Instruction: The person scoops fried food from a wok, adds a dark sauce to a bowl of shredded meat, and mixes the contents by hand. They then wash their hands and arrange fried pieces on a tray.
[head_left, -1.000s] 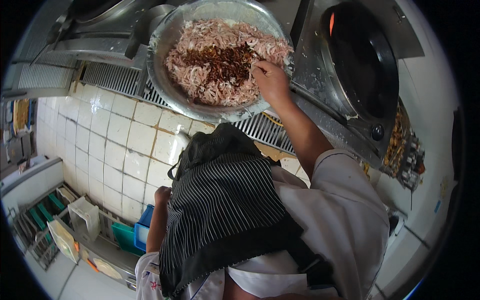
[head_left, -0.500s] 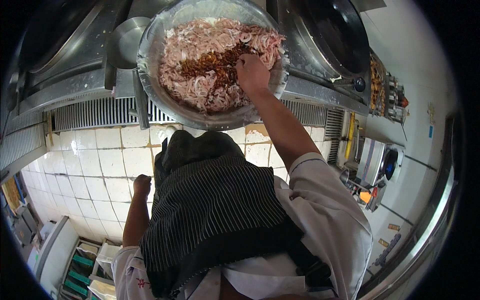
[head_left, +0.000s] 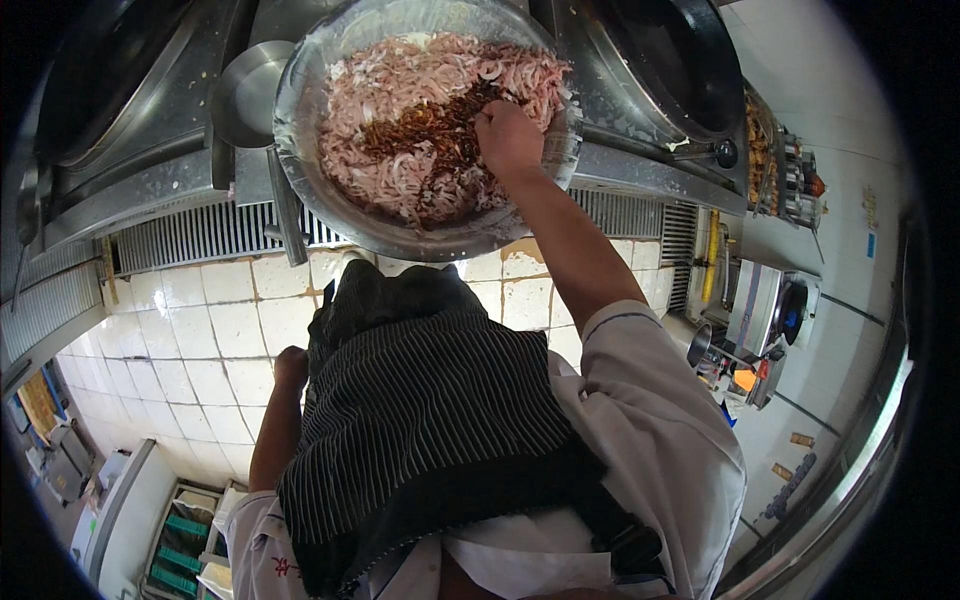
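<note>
A large metal bowl (head_left: 297, 160) stands at the top middle, full of raw pale-pink shredded meat (head_left: 400, 80). Across the middle of the meat runs a patch of dark brown seasoning (head_left: 400, 133), wet-looking and shiny. My right hand (head_left: 512, 137) is in the right half of the bowl. Its fingers are curled together at the edge of the brown patch; whatever lies between the fingertips is hidden. Down at my left side, away from the bowl, my left hand (head_left: 291, 366) hangs closed in a fist beside my dark striped apron (head_left: 430, 400), with nothing visible in it.
A metal ladle-like pan (head_left: 262, 95) with a long handle rests left of the bowl. Dark woks (head_left: 665, 65) sit on the steel range (head_left: 625, 180) at both sides. A slatted floor grate (head_left: 220, 240) borders the white tiles (head_left: 200, 330). A seasoning rack (head_left: 785, 175) stands at right.
My right hand stays at nearly the same spot in the meat, fingers still curled. The whole view has shifted slightly. My left hand still hangs at my side.
</note>
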